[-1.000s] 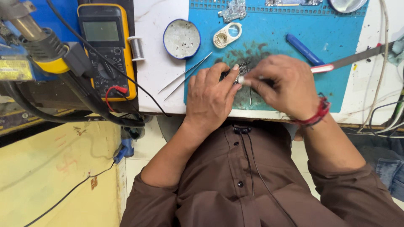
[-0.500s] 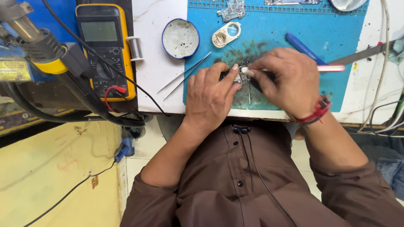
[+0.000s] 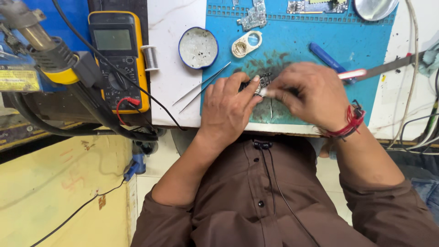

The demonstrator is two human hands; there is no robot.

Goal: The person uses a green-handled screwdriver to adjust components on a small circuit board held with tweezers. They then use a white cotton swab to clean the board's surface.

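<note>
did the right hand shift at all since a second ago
Yes. The right hand moved slightly left and up the blue mat, nearer the blue tool, staying over the small circuit board.

Grey rectangular screen (image 3: 112, 39) on yellow multimeter (image 3: 120, 59), far left

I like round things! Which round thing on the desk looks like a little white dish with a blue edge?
The tin, left of the blue mat. The ring beside it is cream and oval; the plate at the top corner is shiny metal.
</note>
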